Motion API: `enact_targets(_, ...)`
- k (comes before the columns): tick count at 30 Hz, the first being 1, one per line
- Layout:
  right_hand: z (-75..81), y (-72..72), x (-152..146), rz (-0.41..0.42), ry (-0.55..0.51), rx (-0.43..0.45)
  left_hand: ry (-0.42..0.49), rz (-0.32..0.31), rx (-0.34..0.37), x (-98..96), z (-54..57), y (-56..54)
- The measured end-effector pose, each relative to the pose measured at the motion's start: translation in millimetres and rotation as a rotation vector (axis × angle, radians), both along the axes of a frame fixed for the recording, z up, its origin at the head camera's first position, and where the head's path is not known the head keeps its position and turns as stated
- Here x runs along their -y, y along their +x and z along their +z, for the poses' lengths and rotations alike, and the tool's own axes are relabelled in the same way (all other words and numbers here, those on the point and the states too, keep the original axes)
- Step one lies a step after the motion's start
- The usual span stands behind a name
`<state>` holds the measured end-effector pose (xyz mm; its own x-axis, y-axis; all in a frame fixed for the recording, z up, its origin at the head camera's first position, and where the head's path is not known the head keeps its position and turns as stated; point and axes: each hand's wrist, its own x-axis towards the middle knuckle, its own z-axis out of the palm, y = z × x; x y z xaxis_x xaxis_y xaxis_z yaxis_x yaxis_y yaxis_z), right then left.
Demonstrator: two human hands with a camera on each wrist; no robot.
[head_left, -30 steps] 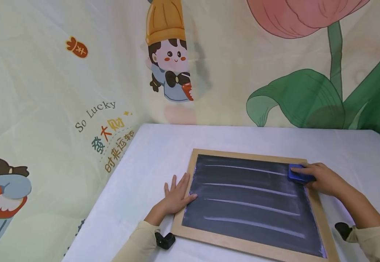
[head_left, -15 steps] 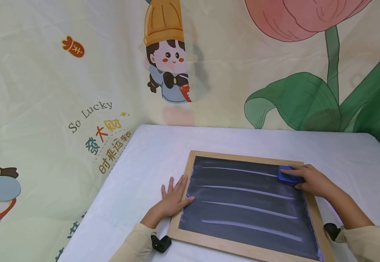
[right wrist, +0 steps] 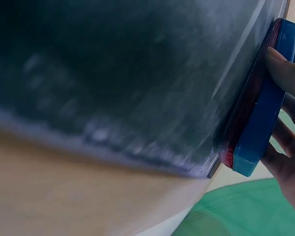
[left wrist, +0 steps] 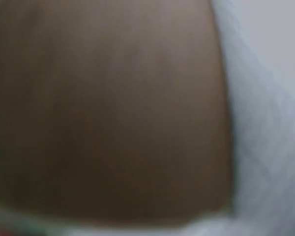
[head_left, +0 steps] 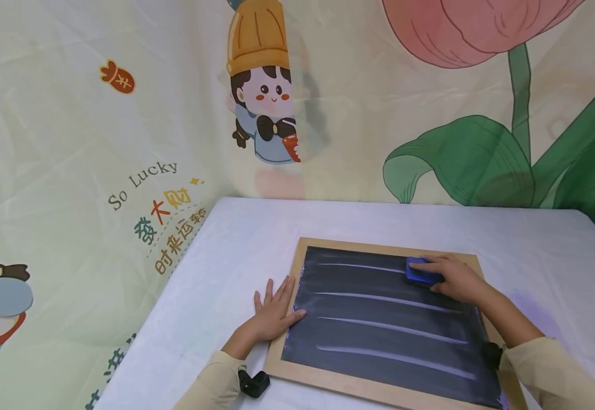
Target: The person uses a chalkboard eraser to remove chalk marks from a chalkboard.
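A chalkboard (head_left: 359,336) in a light wooden frame lies flat, with several white chalk lines across its dark surface. My right hand (head_left: 456,279) grips a blue board eraser (head_left: 420,270) on the top chalk line, towards the far right. In the right wrist view, the thumb and fingers hold the eraser (right wrist: 265,108) by its blue back; its reddish felt side faces the board. Spread over the left part of the frame, my left hand (head_left: 274,316) rests with straight fingers, its thumb reaching onto the dark surface. Blurred skin fills most of the left wrist view.
A white-covered table (head_left: 236,245) lies under the board. Behind it and on the left hangs a cream cloth (head_left: 343,171) printed with cartoons, a large flower and lettering. Pale purple dust marks the table cover right of the board.
My right hand has slid the eraser leftward along the top chalk line from the board's right edge, and that line's right end has gone. My left hand stays on the frame.
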<state>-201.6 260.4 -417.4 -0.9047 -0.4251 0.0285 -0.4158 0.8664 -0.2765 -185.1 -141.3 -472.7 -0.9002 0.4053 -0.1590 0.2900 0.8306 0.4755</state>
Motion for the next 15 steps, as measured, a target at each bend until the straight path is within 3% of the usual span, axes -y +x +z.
enact_targets(15,8.6,-17.6,34.4,0.057,0.062,0.088,0.0,0.003,-0.005,-1.7,-0.2,-0.1)
